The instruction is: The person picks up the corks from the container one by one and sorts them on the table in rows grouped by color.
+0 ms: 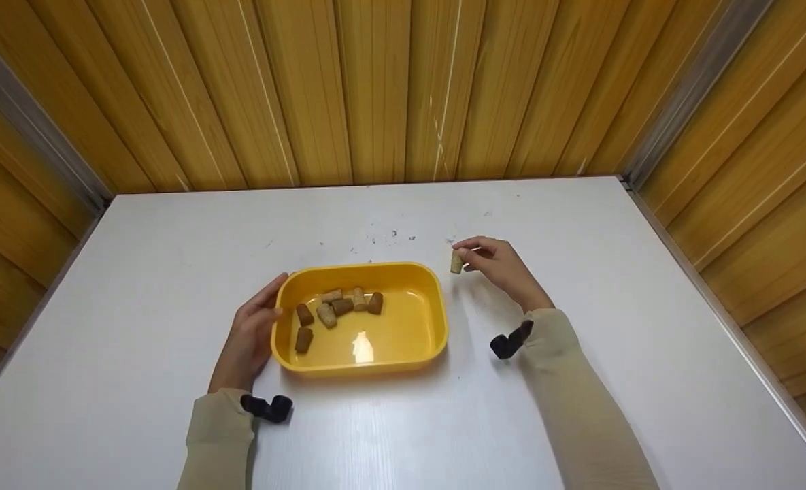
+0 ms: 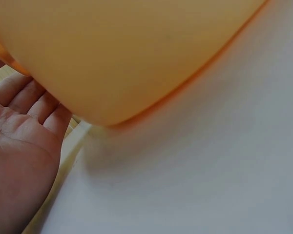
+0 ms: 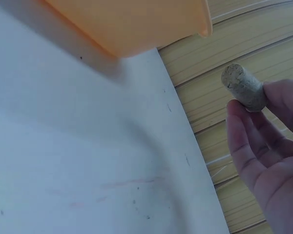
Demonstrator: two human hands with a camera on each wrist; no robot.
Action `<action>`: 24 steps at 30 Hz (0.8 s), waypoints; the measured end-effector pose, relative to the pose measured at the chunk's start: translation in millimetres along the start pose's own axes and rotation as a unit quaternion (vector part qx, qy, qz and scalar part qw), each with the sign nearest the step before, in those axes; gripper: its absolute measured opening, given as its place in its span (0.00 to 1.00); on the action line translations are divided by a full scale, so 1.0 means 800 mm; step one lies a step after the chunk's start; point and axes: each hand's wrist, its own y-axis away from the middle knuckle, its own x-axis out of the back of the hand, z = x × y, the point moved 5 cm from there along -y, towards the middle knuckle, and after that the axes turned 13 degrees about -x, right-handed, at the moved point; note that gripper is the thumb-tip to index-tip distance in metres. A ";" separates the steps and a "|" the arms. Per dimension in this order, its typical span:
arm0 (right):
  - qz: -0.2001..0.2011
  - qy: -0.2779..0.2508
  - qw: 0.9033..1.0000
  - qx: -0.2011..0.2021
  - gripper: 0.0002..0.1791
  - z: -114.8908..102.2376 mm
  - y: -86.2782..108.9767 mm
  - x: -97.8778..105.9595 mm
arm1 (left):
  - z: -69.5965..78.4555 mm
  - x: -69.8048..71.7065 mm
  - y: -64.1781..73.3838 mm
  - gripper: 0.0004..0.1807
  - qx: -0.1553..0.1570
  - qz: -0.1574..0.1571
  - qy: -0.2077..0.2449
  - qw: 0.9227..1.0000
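Observation:
A light tan cork [image 1: 456, 262] is pinched between the thumb and fingertips of my right hand [image 1: 501, 267], held up beyond the right side of the yellow plastic tub [image 1: 403, 364]. In the right wrist view, one rough round end of that cork [image 3: 244, 87] faces the camera. My left hand [image 1: 247, 333] holds the tub's left side, thumb at the rim and fingers along the outer wall. Inside the tub, mostly toward its left half, lie several corks, some dark brown [image 1: 304, 339] and some light tan [image 1: 326, 314].
The tub stands on a white table [image 1: 171, 272] with small dark specks and scuffs behind it. Wood-patterned yellow panels [image 1: 375, 95] rise at the back and both sides. A small black camera sits on each wrist, such as the right one [image 1: 509, 341].

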 end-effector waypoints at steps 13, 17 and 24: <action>0.040 0.063 0.994 -0.083 0.20 0.032 -0.009 0.014 | 0.000 0.001 0.003 0.33 0.001 -0.002 0.005 1.000; 0.039 0.068 0.993 -0.092 0.20 0.036 -0.011 0.013 | 0.000 0.001 0.004 0.34 0.003 -0.002 0.003 1.000; 0.042 0.089 0.991 -0.092 0.19 0.039 -0.012 0.011 | 0.001 -0.001 0.006 0.34 -0.003 0.003 0.002 1.000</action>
